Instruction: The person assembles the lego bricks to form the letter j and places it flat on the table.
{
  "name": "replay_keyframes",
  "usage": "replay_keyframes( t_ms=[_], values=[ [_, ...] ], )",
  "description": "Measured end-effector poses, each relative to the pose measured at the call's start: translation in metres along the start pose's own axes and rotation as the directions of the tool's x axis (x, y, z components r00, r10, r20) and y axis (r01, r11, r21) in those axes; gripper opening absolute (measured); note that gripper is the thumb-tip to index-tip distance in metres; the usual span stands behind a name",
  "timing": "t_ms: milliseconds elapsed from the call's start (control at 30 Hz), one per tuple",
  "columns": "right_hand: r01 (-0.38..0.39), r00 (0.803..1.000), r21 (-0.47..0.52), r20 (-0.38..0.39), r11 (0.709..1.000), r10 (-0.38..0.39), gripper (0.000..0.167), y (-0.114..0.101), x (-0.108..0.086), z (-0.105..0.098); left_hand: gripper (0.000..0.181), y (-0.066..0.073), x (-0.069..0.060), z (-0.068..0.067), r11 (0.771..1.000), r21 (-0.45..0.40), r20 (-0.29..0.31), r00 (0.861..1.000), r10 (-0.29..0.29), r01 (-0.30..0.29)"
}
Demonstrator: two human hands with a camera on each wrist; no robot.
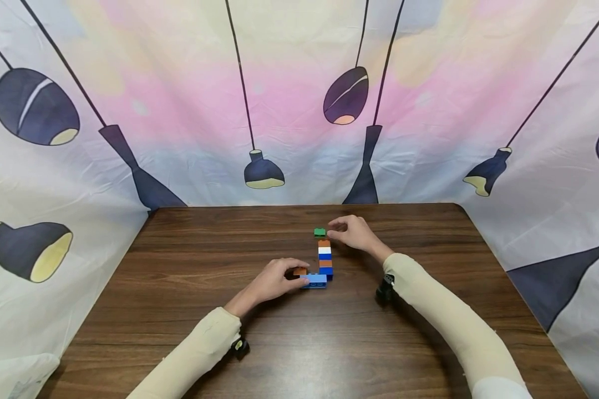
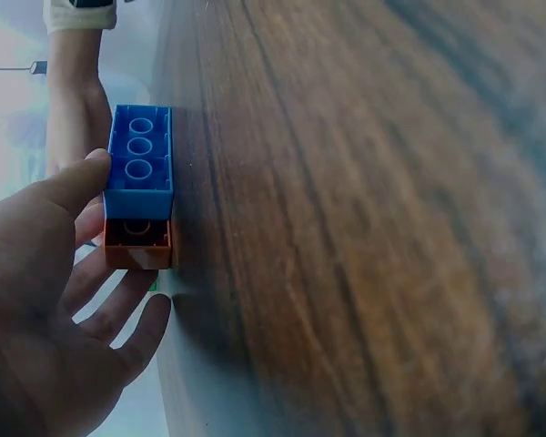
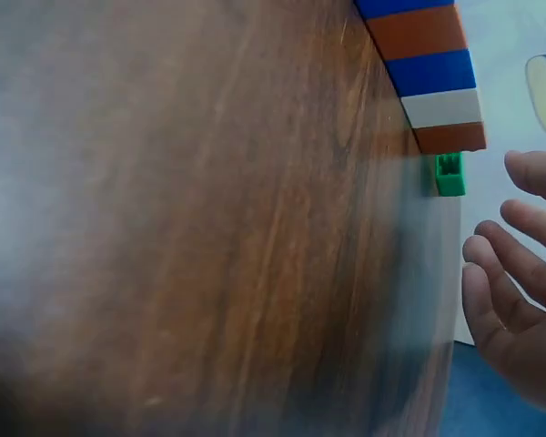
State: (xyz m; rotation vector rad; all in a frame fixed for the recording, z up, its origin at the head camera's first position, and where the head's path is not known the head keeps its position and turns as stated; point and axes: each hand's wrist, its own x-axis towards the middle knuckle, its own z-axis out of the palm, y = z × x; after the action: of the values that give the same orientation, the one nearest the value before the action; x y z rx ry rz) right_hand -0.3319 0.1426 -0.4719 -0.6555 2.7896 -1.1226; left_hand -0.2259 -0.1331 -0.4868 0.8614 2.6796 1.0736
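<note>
My left hand (image 1: 275,280) pinches a light blue toy brick (image 1: 315,281) and an orange brick (image 2: 138,250) lying against it, thumb on the blue one and fingers by the orange. The hollow undersides of both bricks face the left wrist camera. Beyond the blue brick runs a row of stacked bricks (image 1: 325,264), in blue, orange and white, with an orange one at its far end. Past that end lies a small green brick (image 1: 319,232), apart from the row. Loosely bent and holding nothing, my right hand (image 1: 354,233) is just right of the green brick.
Everything lies on a dark brown wooden table (image 1: 189,260). A patterned cloth (image 1: 299,100) with printed lamps hangs behind the table's far edge and at its sides. Each forearm wears a cream sleeve (image 1: 434,299) with a small black camera at the wrist.
</note>
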Motion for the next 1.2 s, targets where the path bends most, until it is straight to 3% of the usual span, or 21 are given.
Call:
replay_keyframes(
  t_ms=[467,1200],
  values=[
    [0.009,1.0,-0.068,-0.018,0.998,-0.011,0.028,0.0,0.023,0.021,0.041,0.0,0.002,0.0,1.0,-0.011,-0.004,1.0,-0.009,0.009],
    [-0.015,0.999,-0.074,0.037,0.997,0.017,0.022,-0.002,0.011,0.016,0.04,0.002,0.0,-0.002,1.0,-0.004,-0.001,1.0,-0.008,0.008]
  ],
)
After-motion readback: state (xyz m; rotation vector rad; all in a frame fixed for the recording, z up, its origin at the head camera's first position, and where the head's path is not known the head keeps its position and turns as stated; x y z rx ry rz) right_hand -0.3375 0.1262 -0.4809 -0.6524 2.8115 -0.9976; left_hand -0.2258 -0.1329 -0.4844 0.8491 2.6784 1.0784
